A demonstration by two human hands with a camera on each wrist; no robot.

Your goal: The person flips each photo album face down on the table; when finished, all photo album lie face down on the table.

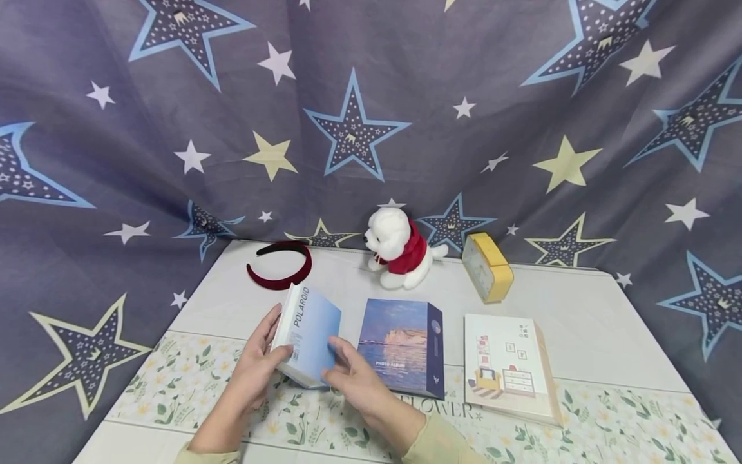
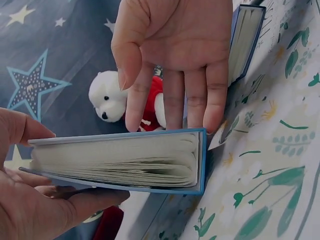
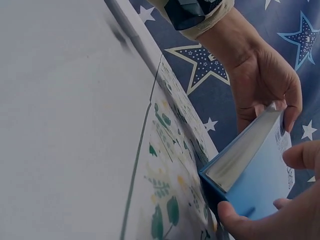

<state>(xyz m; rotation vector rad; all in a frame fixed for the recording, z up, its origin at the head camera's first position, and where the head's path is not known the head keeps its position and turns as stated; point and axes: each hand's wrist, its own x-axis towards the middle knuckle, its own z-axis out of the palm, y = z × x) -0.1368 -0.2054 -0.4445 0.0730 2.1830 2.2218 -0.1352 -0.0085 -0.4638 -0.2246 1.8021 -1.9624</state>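
A light-blue photo album [image 1: 313,338] with POLAROID on its cover stands tilted above the table. My left hand [image 1: 259,354] grips it at the white spine, thumb on the front cover and fingers behind. In the left wrist view its page edges [image 2: 120,160] face the camera, and the covers are closed. My right hand [image 1: 359,380] is at the album's opposite side. Its fingers [image 2: 196,97] are straight and reach the cover, with the thumb held apart. Just right of the hands lies a dark blue photo album [image 1: 400,345] with a seaside cliff picture.
Farther right lies a white album [image 1: 504,367] with a drawn room on its cover. Along the back are a dark red headband [image 1: 281,282], a white plush dog [image 1: 394,241] in a red hoodie and a yellow clock [image 1: 488,267]. A starry curtain [image 1: 429,154] hangs behind the table.
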